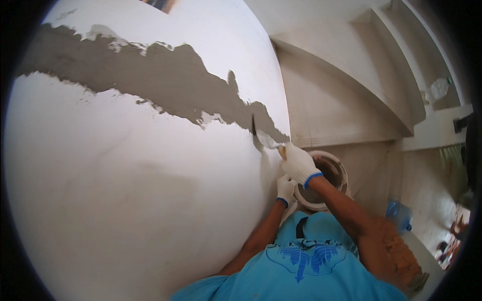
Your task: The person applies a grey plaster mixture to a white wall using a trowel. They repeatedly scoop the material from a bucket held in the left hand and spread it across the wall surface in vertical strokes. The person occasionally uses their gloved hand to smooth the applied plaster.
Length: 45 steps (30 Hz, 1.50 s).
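Observation:
My right hand (300,163), in a white knitted glove with a blue cuff, is closed round the handle of a trowel (266,140). The trowel's metal blade is at the white wall (125,200), by the lower right end of a rough band of grey mortar (160,80). Lower down, my left hand (286,188), gloved the same way, grips the near left side of a round bucket (345,175). Grey mortar shows inside the bucket, partly hidden behind my right hand and forearm. The left fingertips are hard to see.
Beyond the wall's corner, pale steps or ledges (346,75) rise to the right. A clear plastic bottle (440,88) stands on one. At the lower right are a blue water jug (399,216) and a stack of reddish bricks (401,256).

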### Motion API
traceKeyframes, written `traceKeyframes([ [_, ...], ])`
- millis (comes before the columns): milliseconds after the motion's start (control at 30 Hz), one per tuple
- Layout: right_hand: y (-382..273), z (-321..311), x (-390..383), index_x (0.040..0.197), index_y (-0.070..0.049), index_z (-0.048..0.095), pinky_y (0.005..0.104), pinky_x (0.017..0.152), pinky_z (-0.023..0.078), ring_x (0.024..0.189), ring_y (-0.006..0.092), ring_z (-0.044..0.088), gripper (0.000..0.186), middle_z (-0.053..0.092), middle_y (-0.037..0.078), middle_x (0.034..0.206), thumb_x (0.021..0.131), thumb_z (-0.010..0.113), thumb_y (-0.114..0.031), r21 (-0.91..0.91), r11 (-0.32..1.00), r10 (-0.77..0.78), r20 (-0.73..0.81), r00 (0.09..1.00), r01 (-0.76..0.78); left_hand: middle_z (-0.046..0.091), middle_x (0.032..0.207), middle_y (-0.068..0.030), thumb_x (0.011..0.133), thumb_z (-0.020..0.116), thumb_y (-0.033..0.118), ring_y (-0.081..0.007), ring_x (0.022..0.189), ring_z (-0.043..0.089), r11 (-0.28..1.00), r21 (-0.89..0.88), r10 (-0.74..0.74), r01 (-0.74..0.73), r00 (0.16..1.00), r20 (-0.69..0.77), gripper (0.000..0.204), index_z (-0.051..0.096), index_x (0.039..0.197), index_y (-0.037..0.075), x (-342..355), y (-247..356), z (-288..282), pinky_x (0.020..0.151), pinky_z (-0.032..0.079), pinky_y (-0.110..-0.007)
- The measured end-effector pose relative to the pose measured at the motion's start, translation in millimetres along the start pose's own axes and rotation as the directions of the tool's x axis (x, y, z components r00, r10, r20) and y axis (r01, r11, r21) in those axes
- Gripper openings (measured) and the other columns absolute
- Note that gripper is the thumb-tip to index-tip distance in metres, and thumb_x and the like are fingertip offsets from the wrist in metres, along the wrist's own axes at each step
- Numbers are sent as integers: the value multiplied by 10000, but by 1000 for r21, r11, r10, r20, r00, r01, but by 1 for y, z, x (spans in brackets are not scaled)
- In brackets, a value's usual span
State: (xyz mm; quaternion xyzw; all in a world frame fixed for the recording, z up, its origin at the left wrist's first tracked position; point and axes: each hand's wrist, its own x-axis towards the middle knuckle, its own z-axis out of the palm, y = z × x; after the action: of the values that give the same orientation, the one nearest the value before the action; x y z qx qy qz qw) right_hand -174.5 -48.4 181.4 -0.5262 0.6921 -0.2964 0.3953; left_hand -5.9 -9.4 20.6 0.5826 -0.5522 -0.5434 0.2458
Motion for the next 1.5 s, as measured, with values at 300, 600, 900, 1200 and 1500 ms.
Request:
traceKeyframes([
  [300, -38, -34, -17, 1190, -63, 565, 528, 837, 537, 986, 483, 680, 454, 689, 267, 1013, 823, 780, -221, 278, 960, 9, -198, 980, 47, 610, 765, 30, 925, 763, 186, -87, 703, 535, 997, -32, -63, 64, 997, 47, 208, 688, 843, 10, -7, 36, 0, 622, 467, -304],
  [600, -111, -67, 2, 1238, -92, 555, 502, 792, 548, 947, 448, 686, 469, 688, 197, 1035, 830, 778, -157, 175, 907, -293, -394, 871, 383, 715, 864, -15, 907, 770, 193, -106, 775, 615, 990, 15, -144, 143, 988, 50, 217, 765, 989, -8, -10, 55, -2, 701, 507, -313],
  [900, -135, -77, 18, 1220, -70, 551, 518, 782, 540, 925, 461, 683, 425, 693, 223, 1014, 852, 752, -137, 176, 896, -314, -400, 861, 408, 685, 860, -4, 909, 781, 212, -102, 770, 600, 970, -170, -166, 175, 984, 68, 271, 772, 1052, -18, 3, 9, 0, 683, 488, -300],
  [1200, -129, -62, 17, 1199, -93, 543, 523, 778, 534, 942, 463, 672, 404, 676, 215, 1006, 853, 742, -149, 174, 906, -318, -322, 892, 386, 686, 877, -1, 914, 777, 189, -104, 774, 599, 972, -138, -185, 191, 981, 55, 254, 766, 1060, -19, -9, 43, -2, 700, 488, -300],
  [1500, -102, -49, 9, 1109, -96, 548, 501, 731, 547, 871, 452, 677, 351, 656, 182, 917, 826, 758, -96, 40, 942, -319, -208, 925, 334, 702, 859, -20, 914, 774, 174, -111, 769, 622, 992, -67, -108, 111, 994, 34, 216, 764, 1018, -14, -4, 38, -2, 691, 508, -313],
])
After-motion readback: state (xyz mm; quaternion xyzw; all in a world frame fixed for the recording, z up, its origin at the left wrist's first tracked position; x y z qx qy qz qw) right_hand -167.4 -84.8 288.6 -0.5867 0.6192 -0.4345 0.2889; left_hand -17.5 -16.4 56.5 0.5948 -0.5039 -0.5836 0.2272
